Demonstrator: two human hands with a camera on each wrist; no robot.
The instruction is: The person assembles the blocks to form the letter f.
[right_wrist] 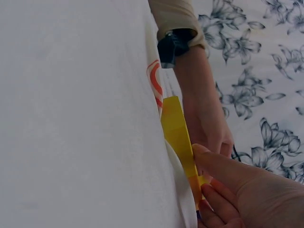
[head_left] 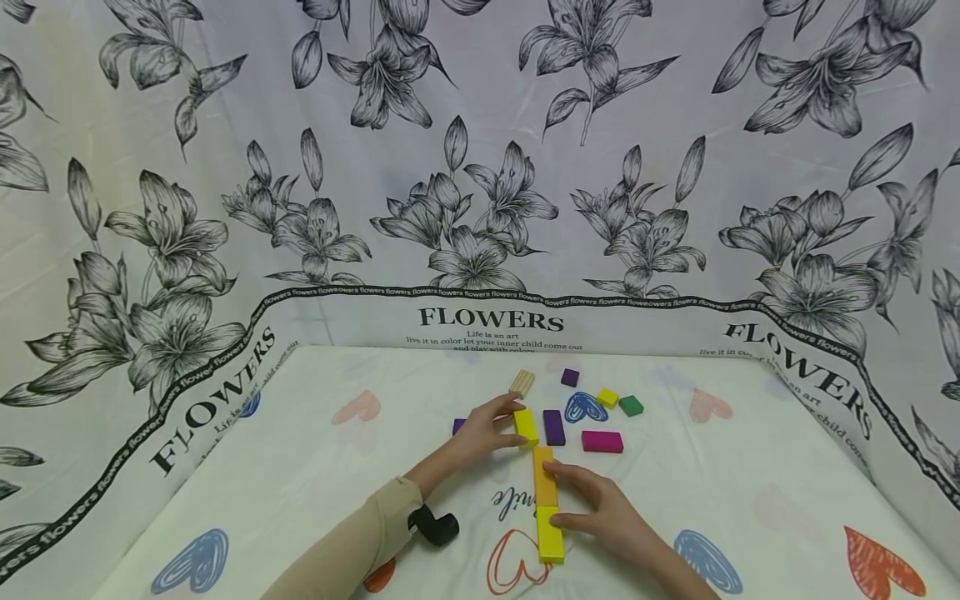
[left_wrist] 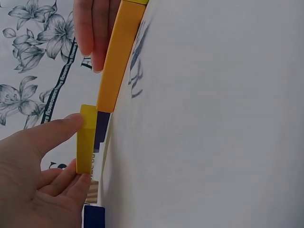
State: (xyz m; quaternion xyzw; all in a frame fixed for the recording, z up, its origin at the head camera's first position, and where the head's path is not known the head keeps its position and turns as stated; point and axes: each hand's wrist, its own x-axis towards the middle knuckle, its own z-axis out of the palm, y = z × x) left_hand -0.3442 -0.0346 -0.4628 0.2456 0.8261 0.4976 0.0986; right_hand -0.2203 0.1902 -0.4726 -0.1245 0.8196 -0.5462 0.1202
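Observation:
My left hand (head_left: 483, 433) pinches a yellow block (head_left: 527, 427) between thumb and fingers, at the far end of an orange block (head_left: 546, 477). In the left wrist view, that yellow block (left_wrist: 86, 142) overlaps the end of the orange block (left_wrist: 118, 57). A second yellow block (head_left: 551, 537) lies end to end with the orange one, nearer me, forming a straight row. Along the row's right side is my right hand (head_left: 611, 517), thumb at the near yellow block and fingertips at the orange one. Its fingers look fairly straight in the left wrist view.
Beyond the hands lie a purple block (head_left: 553, 427), a magenta block (head_left: 602, 442), a small yellow block (head_left: 607, 397), a green block (head_left: 631, 406), a small purple block (head_left: 570, 377) and wooden pieces (head_left: 522, 382). Another purple block (head_left: 458, 426) is partly hidden behind my left hand.

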